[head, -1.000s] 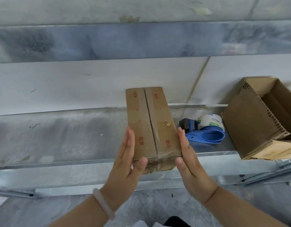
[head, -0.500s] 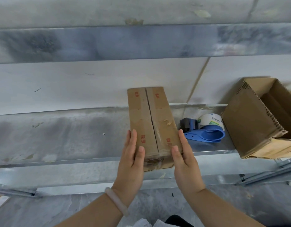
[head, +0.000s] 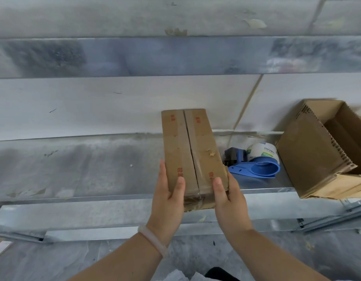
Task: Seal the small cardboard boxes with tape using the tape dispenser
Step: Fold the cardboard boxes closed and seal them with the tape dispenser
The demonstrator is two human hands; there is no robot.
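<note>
Head: left hand (head: 167,206), right hand (head: 230,205), box (head: 192,147)

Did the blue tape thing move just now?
No. The tape dispenser still lies in the same spot on the shelf, just left of the open box.

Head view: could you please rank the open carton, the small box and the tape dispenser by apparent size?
1. open carton, though partly cropped
2. small box, nearer the camera
3. tape dispenser
</note>
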